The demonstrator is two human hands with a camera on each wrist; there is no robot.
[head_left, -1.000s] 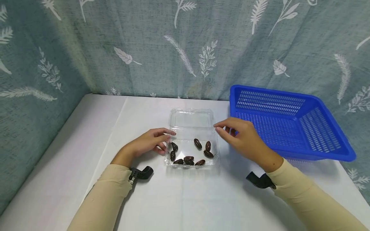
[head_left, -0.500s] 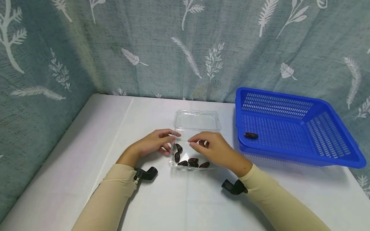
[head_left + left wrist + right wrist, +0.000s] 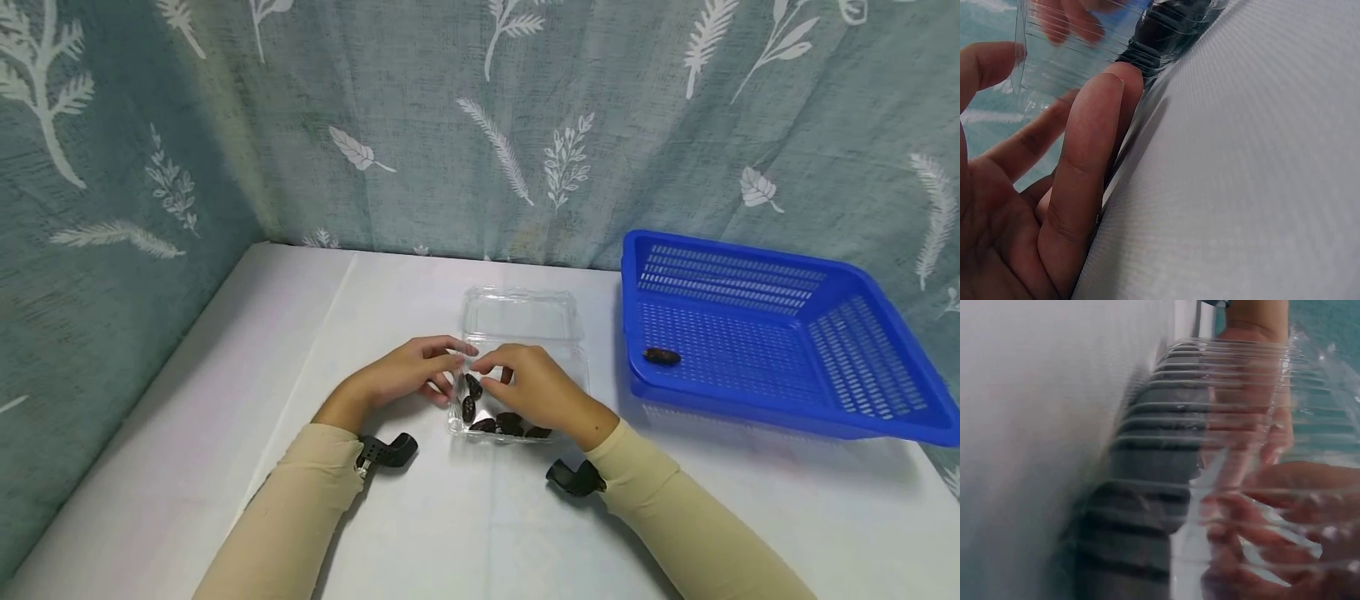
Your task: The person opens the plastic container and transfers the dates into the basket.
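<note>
A clear hinged plastic box (image 3: pixel 528 317) lies on the white table with its lid laid back. Several dark dates (image 3: pixel 510 423) lie in its base, mostly along the front and left sides. My left hand (image 3: pixel 412 371) rests at the box's left wall; in the left wrist view its fingers (image 3: pixel 1088 131) touch the ribbed plastic. My right hand (image 3: pixel 536 383) is over the base, thumb and forefinger bent with a gap between them beside the left dates. The right wrist view shows no date between its fingers (image 3: pixel 1297 481). This hand hides part of the box.
A blue slotted basket (image 3: pixel 750 250) stands at the right, near the patterned cloth wall (image 3: pixel 420 192). One date (image 3: pixel 662 357) lies in its left part. White cloth (image 3: pixel 480 525) covers the table.
My right hand has moved left from beside the lid to over the box's base. The basket's date, hidden a second ago, is now visible. My left hand stays at the box.
</note>
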